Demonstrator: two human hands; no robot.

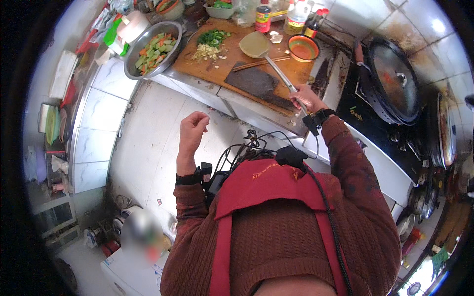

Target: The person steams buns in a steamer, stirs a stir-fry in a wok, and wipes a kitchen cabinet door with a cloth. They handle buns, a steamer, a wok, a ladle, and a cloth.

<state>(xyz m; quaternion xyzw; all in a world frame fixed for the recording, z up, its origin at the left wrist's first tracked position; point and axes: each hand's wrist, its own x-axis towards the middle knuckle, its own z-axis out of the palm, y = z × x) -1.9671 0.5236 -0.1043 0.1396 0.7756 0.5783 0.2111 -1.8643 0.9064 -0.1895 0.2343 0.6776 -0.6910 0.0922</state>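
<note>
My right hand (306, 99) is closed around the handle of a metal wok spatula (254, 45), whose broad blade is over the wooden cutting board (207, 70). Under the shaft lie a pair of chopsticks (261, 63) and a dark cleaver blade (251, 79). Chopped green onion (214, 37) and minced garlic (206, 52) form piles at the board's far left. An orange-rimmed bowl (303, 48) stands at its right end. My left hand (194, 129) is held over the floor in front of the counter, fingers curled, with nothing visible in it.
A steel basin (177, 37) of diced vegetables stands left of the board. Sauce bottles (263, 16) line the back. On the black gas stove (355, 107) at right sits a wok with a glass lid (394, 74). Cables (255, 138) hang before the apron.
</note>
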